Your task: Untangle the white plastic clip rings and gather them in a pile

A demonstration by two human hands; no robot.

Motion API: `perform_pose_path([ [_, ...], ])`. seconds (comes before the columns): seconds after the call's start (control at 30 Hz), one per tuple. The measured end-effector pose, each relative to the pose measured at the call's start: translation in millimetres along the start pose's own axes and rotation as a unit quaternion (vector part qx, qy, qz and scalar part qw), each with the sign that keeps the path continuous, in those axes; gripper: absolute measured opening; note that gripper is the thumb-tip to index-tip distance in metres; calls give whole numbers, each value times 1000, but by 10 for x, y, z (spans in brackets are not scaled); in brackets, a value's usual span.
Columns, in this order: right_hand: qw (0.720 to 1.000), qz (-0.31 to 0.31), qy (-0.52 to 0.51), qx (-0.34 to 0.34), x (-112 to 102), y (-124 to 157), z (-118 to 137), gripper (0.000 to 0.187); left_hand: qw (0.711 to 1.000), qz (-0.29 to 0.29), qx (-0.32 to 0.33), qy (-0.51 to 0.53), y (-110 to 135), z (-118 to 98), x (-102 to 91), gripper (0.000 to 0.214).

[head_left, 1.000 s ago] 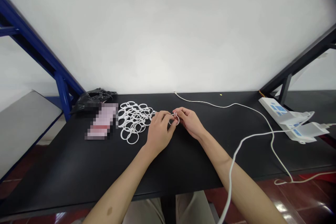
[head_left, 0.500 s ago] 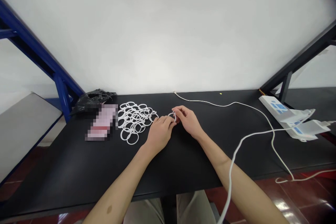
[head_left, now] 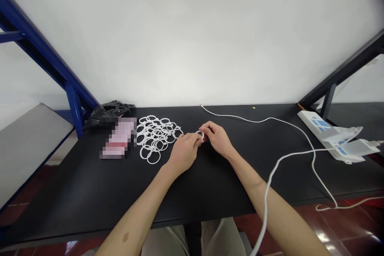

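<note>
My left hand (head_left: 186, 150) and my right hand (head_left: 219, 139) meet over the middle of the black table. Between their fingertips is a small white ring (head_left: 200, 132), gripped by both hands and partly covered by the fingers. Just left of my left hand lies a spread-out heap of white rings (head_left: 154, 157), overlapping one another on the tabletop. My right hand pinches the ring's right side with thumb and fingers, while my left hand's curled fingers close on its left side.
Left of the heap is a pink, pixelated item (head_left: 121, 136), with a crumpled black plastic bag (head_left: 109, 113) behind it. A white power strip (head_left: 325, 130) sits at the right. A white cable (head_left: 271, 172) crosses the right side, passing over my right forearm.
The fingers of my right hand have shifted slightly on the ring, which now sits a little lower. The view has moved slightly; the heap of rings looks the same.
</note>
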State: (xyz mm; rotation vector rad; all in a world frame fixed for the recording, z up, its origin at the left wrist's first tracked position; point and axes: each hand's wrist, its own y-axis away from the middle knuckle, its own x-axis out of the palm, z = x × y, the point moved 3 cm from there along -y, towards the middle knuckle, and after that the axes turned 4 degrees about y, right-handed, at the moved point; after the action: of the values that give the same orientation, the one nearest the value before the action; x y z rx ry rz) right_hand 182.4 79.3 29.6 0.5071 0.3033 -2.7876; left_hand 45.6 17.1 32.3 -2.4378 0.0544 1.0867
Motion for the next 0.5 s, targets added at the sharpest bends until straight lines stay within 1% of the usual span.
perform_pose_path([
  [0.1, 1000, -4, 4, 7, 7, -1, -6, 24, 1000, -1, 12, -12, 5, -13, 5, 18],
  [0.2, 1000, -12, -16, 16, 18, -1, -4, 26, 1000, -13, 13, -21, -1, 0, -3, 17],
  [0.3, 999, -27, -40, 21, 28, -5, 3, 29, 998, -44, 18, -37, -22, 38, -49, 15],
  [0.37, 998, -36, -40, 30, 35, -8, -1, 34, 995, -71, 18, -66, -39, 78, -106, 15],
  [0.43, 998, -39, -24, 44, 45, -6, -13, 37, 989, -97, 9, -109, -51, 131, -178, 16],
  [0.5, 998, -35, 7, 49, 58, 2, -24, 34, 981, -117, -8, -157, -54, 195, -256, 16],
])
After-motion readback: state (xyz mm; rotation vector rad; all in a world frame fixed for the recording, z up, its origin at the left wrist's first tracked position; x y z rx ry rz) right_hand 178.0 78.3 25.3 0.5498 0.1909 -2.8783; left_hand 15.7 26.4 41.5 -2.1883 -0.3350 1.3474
